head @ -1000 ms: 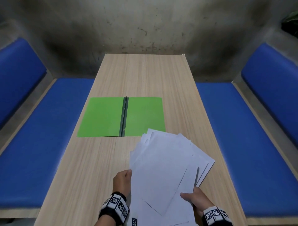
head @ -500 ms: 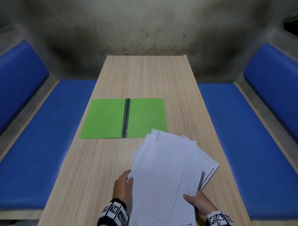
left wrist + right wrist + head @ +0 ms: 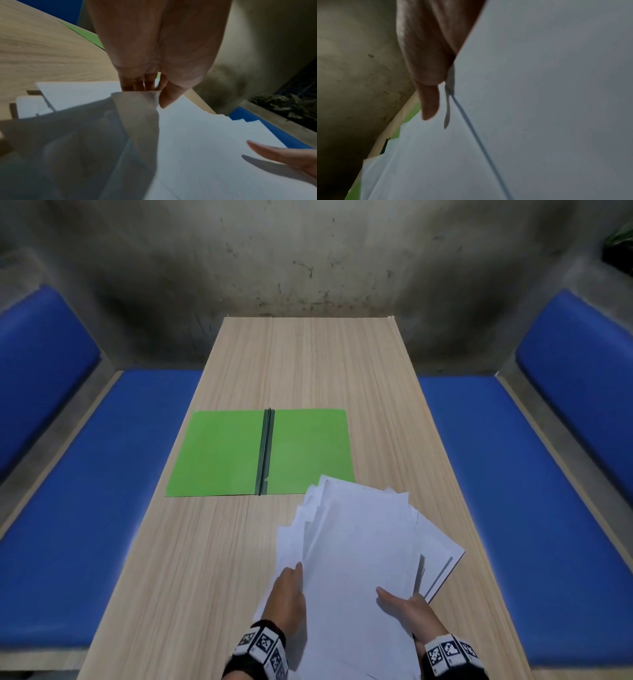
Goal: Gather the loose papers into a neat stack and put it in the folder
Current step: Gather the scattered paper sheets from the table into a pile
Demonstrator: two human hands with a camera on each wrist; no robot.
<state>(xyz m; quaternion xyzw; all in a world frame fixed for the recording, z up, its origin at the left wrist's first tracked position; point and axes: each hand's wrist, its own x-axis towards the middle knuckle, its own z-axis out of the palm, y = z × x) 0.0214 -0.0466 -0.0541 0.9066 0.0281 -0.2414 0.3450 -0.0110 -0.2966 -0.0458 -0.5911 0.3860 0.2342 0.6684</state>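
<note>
Two hands hold one fanned bundle of white papers above the near right part of the wooden table. The sheets are not aligned; about six or seven separate far corners show in the head view, but the exact number cannot be told. The left hand pinches the left edge of the bundle, with the thumb on top and the fingers curled under it. The right hand holds the near right side, its thumb lying flat on the top sheet; its other fingers are hidden under the paper. One green folder lies open and flat in the middle of the table, closer to the left edge, with one dark spine in its centre. The far corners of the papers overlap the folder's near right corner. Two blue benches stand along the table, one at each long edge.
</note>
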